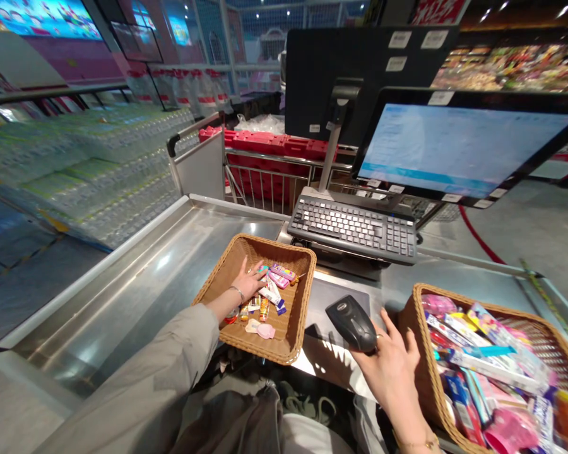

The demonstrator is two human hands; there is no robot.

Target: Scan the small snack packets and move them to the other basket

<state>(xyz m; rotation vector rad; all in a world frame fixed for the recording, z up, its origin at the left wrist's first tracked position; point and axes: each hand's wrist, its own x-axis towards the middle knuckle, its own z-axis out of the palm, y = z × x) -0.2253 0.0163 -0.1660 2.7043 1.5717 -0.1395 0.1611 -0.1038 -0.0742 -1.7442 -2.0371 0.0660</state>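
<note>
My left hand (248, 281) reaches into the left wicker basket (208, 290), fingers spread over a loose group of small packets. Close to its fingertips are a purple and pink packet (283, 273) and a white and blue stick-shaped pack (271, 295). Small orange-labelled items (264, 309) and a pale pink piece (266, 330) lie nearer me in the basket. In my right hand (392, 362) is a black barcode scanner (351, 321), raised over the counter, with some of the fingers stretched away from it. The palm side of this hand is hidden.
On the right stands a second wicker basket (419, 334), heaped with colourful boxes and packets. Behind the scanner are a black keyboard (353, 227) and a lit monitor (454, 148). The metal counter (137, 271) has a raised edge; a metal cart (260, 183) stands beyond it.
</note>
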